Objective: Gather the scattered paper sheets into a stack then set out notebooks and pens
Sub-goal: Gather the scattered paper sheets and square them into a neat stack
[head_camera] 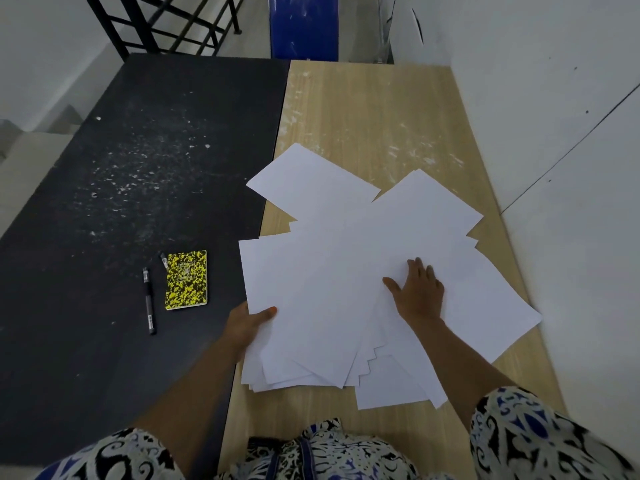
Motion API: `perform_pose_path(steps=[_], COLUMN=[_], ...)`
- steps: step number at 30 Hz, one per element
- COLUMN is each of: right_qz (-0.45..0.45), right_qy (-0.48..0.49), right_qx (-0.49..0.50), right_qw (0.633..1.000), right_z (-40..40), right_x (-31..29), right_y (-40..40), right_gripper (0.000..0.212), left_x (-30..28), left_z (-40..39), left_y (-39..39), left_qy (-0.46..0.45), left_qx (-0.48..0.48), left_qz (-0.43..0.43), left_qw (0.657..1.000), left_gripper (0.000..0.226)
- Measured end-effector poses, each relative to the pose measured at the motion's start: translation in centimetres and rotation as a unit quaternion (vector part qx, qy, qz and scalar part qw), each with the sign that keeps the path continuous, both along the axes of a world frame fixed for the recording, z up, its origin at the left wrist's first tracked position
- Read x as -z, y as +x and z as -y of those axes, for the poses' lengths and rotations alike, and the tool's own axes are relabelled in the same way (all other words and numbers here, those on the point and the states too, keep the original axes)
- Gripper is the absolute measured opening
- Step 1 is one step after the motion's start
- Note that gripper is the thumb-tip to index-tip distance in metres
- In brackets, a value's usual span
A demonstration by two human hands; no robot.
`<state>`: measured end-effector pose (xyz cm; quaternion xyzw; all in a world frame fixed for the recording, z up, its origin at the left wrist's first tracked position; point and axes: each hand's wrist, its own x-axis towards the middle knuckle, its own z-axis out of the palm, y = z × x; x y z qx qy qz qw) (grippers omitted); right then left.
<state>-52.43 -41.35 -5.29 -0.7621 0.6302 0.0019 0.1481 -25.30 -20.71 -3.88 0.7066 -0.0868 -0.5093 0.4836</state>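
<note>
Presently gathering: paper sheets (pixel 346 271) lie fanned across the tabletop's near right half. Left hand (pixel 247 323) pinches their left edge; right hand (pixel 420 292) presses flat on top. Next, squaring edges seems required.

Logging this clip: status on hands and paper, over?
Left hand pinches the sheets' left edge; right hand flat on top. Paper sheets still fanned, unstacked. Notebook, pen aside, nothing blocking.
</note>
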Motion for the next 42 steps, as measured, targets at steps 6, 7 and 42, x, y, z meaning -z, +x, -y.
perform_pose_path(steps=[6,7,42], right_qz=[-0.006,-0.011,0.294], right_qy=[-0.126,-0.144,-0.111], right_qx=[0.001,-0.006,-0.315], right_qw=[0.992,0.990,0.895], right_z=[0.0,-0.1,-4.1], right_x=[1.1,1.3,-2.0], right_y=[-0.5,-0.5,4.8], right_gripper=[0.055,0.051,0.030], left_x=[0.4,0.5,-1.0], left_z=[0.1,0.1,0.3], left_y=[0.1,0.2,-0.3], left_qy=[0.016,0.018,0.009], left_qx=[0.001,0.004,-0.043], left_qz=[0.020,0.022,-0.027], left_qw=[1.000,1.000,0.999], left_gripper=[0.038,0.039,0.032])
